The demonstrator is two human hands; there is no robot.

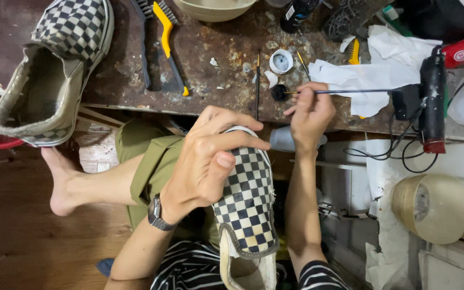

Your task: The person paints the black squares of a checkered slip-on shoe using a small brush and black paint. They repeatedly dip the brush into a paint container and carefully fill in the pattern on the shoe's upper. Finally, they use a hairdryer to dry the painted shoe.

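Firmly gripped: checkered canvas shoe [248, 204]; slender brush [350, 91]

I see matt checkered cloth on the shoe [245, 198] with a worn rubbery edge. At twelve o'clock the counter [226, 59] looks like rusty, rough metal. At three o'clock, crumpled white paper [361, 80]; floor [17, 236] of smooth wood.

Checkered shoe [245, 198] heel cut off by bottom edge; toe hidden under left hand [205, 161] fingers [237, 140]; bowl [214, 8] cropped at top.
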